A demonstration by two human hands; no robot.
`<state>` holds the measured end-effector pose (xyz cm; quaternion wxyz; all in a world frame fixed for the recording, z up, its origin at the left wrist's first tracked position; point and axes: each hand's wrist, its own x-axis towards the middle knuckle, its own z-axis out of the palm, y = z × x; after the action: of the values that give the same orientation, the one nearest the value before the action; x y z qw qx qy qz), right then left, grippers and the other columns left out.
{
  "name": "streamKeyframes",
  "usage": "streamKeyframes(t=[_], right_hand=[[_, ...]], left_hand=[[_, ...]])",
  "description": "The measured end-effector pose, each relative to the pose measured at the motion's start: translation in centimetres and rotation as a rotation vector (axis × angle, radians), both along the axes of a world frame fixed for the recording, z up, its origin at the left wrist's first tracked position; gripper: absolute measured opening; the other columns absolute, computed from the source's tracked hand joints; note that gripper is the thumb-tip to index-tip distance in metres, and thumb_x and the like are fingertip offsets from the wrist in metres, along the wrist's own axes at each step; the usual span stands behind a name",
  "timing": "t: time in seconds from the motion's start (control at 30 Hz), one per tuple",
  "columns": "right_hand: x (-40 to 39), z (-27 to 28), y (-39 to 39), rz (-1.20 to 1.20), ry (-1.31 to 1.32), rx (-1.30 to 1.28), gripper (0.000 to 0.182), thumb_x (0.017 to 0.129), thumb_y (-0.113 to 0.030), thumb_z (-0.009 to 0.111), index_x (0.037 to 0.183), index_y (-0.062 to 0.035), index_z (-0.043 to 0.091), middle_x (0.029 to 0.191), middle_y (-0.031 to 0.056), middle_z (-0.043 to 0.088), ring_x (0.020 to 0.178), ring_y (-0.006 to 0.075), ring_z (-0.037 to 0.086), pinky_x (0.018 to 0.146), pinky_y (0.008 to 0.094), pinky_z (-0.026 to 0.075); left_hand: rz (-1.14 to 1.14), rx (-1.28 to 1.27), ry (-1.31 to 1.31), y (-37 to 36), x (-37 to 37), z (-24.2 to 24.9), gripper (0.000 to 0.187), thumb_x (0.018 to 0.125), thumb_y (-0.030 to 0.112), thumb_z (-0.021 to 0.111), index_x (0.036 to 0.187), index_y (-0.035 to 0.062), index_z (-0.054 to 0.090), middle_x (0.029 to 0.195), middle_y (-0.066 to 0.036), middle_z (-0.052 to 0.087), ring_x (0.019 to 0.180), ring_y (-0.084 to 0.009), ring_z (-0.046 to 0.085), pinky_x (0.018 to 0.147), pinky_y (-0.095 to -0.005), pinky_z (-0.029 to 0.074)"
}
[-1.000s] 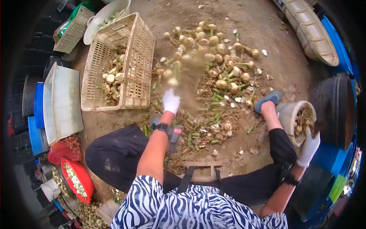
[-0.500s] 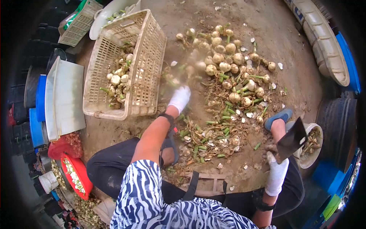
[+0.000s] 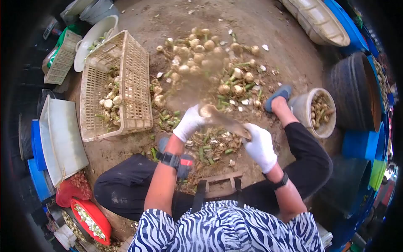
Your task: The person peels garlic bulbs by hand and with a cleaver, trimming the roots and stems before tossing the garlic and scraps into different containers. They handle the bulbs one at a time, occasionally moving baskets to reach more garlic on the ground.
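Observation:
My left hand (image 3: 189, 122), in a white glove, is closed around a garlic bulb (image 3: 208, 110) in front of me. My gloved right hand (image 3: 260, 147) grips a cleaver (image 3: 231, 124), its broad blade seen nearly edge-on and blurred. The blade reaches across to the bulb and overlaps it in this view. Beneath both hands lie cut green stems and dry trimmings (image 3: 208, 151). Beyond them spreads a heap of garlic bulbs (image 3: 193, 52), many with stems still on, partly smeared by blur.
At the left stands a plastic crate (image 3: 136, 86) with trimmed bulbs inside. A white bucket (image 3: 299, 105) of root scraps or stems is right of my foot, beside a dark tub (image 3: 350, 92). A red basin (image 3: 103, 218) with pale pieces sits at lower left.
My left hand has come back from the heap, now with a garlic bulb in it. My right hand has swung the cleaver inward from the right knee to the bulb. The view has shifted.

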<state>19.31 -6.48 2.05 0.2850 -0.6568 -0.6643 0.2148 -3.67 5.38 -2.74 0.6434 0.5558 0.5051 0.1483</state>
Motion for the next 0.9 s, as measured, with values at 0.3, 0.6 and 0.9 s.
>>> streamKeyframes(t=[0.3, 0.6, 0.9], right_hand=[[0.1, 4.6, -3.5, 0.264, -0.176, -0.05, 0.03, 0.065, 0.002, 0.061, 0.094, -0.0055, 0.061, 0.084, 0.0144, 0.062, 0.08, 0.0354, 0.062, 0.069, 0.0444, 0.05], [0.6, 0.1, -5.3, 0.192, -0.16, 0.06, 0.02, 0.068, -0.007, 0.067, 0.086, -0.0081, 0.057, 0.079, 0.0119, 0.059, 0.076, 0.0318, 0.063, 0.064, 0.0419, 0.049], [2.4, 0.6, -2.3, -0.009, -0.091, 0.057, 0.032, 0.071, 0.003, 0.059, 0.101, -0.006, 0.065, 0.086, 0.0184, 0.066, 0.082, 0.0373, 0.065, 0.072, 0.0425, 0.053]], left_hand=[[-0.141, 0.529, -0.042, -6.6, 4.1, 5.2, 0.073, 0.071, 0.022, 0.084, 0.131, -0.0011, 0.05, 0.131, -0.014, 0.055, 0.121, -0.0227, 0.053, 0.107, -0.0355, 0.039], [-0.067, 0.705, -0.005, -10.2, 3.0, 5.5, 0.054, 0.072, 0.012, 0.076, 0.12, -0.0014, 0.055, 0.099, -0.014, 0.068, 0.089, -0.0214, 0.065, 0.082, -0.0323, 0.051], [0.046, 0.484, 0.155, -12.4, -1.3, 11.8, 0.063, 0.063, 0.025, 0.085, 0.117, 0.0035, 0.06, 0.104, -0.013, 0.069, 0.097, -0.0214, 0.066, 0.086, -0.0331, 0.051]])
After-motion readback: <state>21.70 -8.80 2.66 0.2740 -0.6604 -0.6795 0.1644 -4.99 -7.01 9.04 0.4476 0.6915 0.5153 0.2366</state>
